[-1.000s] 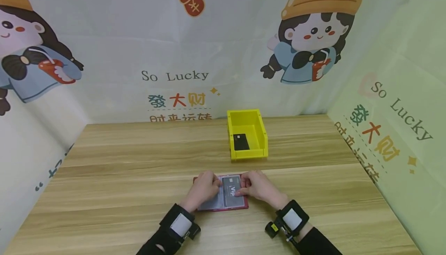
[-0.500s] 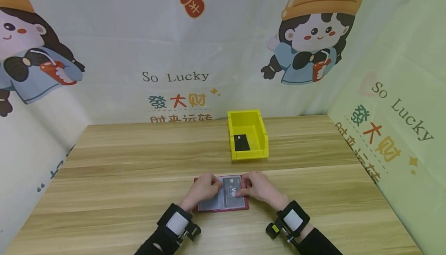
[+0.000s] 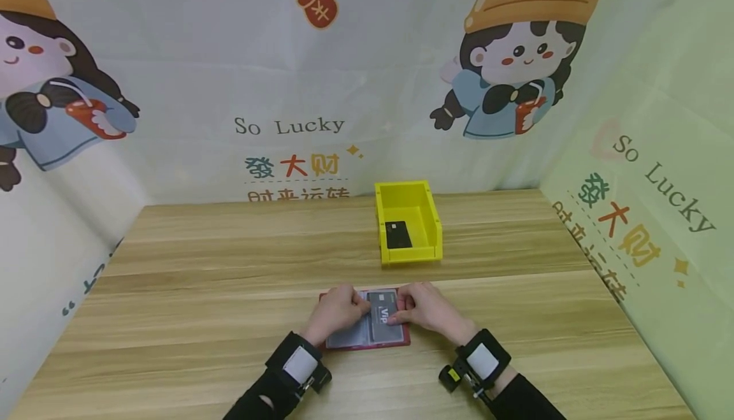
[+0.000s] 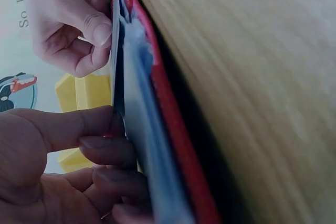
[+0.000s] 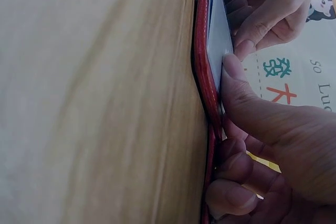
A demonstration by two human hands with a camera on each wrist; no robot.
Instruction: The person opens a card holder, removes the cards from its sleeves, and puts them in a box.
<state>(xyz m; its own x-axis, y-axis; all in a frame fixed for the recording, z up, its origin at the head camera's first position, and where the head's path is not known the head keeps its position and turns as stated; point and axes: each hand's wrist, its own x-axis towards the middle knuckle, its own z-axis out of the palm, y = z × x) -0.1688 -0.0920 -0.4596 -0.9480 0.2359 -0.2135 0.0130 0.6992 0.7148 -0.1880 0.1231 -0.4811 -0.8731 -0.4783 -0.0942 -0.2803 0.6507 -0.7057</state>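
A small red card holder (image 3: 367, 347) lies spread on the table, showing clear plastic sleeves. On its right page is a grey card (image 3: 383, 327) marked "VIP". My left hand (image 3: 337, 310) pinches the card's left edge between thumb and finger; in the left wrist view its other fingers rest against the plastic sleeves (image 4: 149, 124). My right hand (image 3: 427, 308) grips the holder's right side. Its thumb presses on the card, and in the right wrist view its other fingers curl by the red cover (image 5: 202, 51). How far the card sits inside the sleeve cannot be seen.
Behind the holder stands a yellow open-topped bin (image 3: 411, 255) with a black card (image 3: 398, 235) inside. The wooden table (image 3: 229, 260) is backed by a printed cloth (image 3: 395, 88) on the far side and at both ends.
My left fingers have shifted slightly right, and the grey card sits a little further right on its page. The right hand holds its place. The bin has not moved.
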